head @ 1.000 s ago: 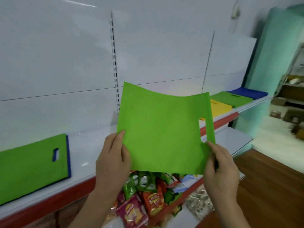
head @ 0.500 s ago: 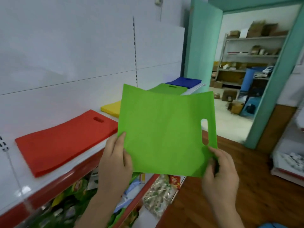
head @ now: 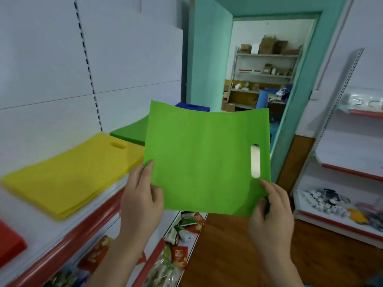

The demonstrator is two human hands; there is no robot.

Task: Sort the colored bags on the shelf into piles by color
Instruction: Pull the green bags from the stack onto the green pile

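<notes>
Both hands hold the light green bag [head: 203, 160] up flat before the camera: the left hand [head: 142, 200] pinches its lower left corner, thumb on the near face, and the right hand [head: 271, 214] pinches the lower right corner, just under the handle slot. The grip is at the bag's bottom edge, so the sheet stands above the hands with its top edge sagging slightly. Taking the green pile [head: 130, 131] on the shelf [head: 31, 235] as the mark, the held bag hangs right of it and nearer the camera, partly covering it. The yellow pile [head: 68, 175] lies left of the green pile, the blue pile [head: 192, 106] beyond it. The left hand is nearer the pile, so I judge the bag must travel leftward and away.
</notes>
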